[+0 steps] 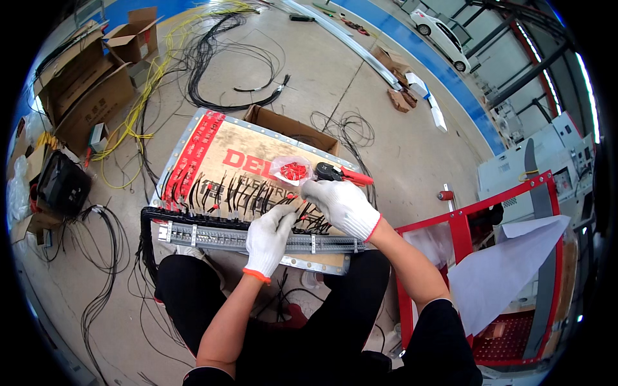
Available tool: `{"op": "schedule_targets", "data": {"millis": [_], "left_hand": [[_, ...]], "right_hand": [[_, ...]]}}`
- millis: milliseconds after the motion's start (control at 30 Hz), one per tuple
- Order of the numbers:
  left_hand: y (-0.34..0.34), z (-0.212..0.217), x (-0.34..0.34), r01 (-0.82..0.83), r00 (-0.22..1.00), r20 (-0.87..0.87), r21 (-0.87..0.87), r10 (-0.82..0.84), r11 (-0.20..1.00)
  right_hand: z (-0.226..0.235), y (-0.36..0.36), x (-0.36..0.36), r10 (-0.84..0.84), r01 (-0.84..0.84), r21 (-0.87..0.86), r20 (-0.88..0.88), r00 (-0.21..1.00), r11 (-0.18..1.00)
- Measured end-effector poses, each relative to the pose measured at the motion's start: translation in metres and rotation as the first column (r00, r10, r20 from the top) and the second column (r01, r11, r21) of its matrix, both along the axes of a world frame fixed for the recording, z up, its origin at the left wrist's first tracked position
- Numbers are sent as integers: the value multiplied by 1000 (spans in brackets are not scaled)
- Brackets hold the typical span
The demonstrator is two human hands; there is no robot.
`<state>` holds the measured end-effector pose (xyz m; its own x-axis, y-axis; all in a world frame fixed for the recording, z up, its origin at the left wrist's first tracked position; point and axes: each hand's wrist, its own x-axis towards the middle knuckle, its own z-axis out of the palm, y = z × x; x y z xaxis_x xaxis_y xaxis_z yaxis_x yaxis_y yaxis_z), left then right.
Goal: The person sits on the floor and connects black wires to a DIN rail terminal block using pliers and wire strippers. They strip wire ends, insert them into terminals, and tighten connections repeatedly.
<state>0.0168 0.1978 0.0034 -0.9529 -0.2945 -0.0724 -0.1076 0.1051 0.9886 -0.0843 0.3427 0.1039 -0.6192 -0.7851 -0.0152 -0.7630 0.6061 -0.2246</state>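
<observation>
My left hand, in a white knitted glove with an orange cuff, is closed in a pinch on one of several thin black wires. My right hand, gloved in white too, has its fingers bunched just above and right of the left fingertips; what they hold is hidden. Small red tips show between the hands. Behind them lies an open clear bag of small red wire ferrules. A crimping tool with red handles rests beside it. Below the wires runs a grey terminal rail, joined by a black wire bundle.
The work lies on a flat cardboard-covered panel over my knees. An open carton stands behind it. Wire coils and yellow cable lie on the floor. A red-framed cart stands at right, cartons at left.
</observation>
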Motion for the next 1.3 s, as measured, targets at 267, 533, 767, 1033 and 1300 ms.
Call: {"op": "schedule_targets", "data": {"millis": [267, 533, 767, 1033, 1300], "left_hand": [[0, -2, 0, -10, 999, -31, -2, 10, 1000], [3, 1, 0, 2, 999, -48, -37, -3, 999], [5, 2, 5, -92, 994, -71, -123, 84, 988], [-13, 11, 25, -412, 887, -412, -498, 210, 763], [-31, 10, 10, -296, 951, -190, -338, 244, 893]], "right_hand": [[9, -7, 3, 130, -111, 171, -108, 986, 979], [-8, 7, -5, 182, -177, 88, -44, 982, 980], [36, 15, -11, 69, 779, -271, 957, 283, 566], [27, 24, 1, 193, 769, -246, 968, 161, 591], [35, 6, 5, 223, 688, -302, 953, 204, 660]]}}
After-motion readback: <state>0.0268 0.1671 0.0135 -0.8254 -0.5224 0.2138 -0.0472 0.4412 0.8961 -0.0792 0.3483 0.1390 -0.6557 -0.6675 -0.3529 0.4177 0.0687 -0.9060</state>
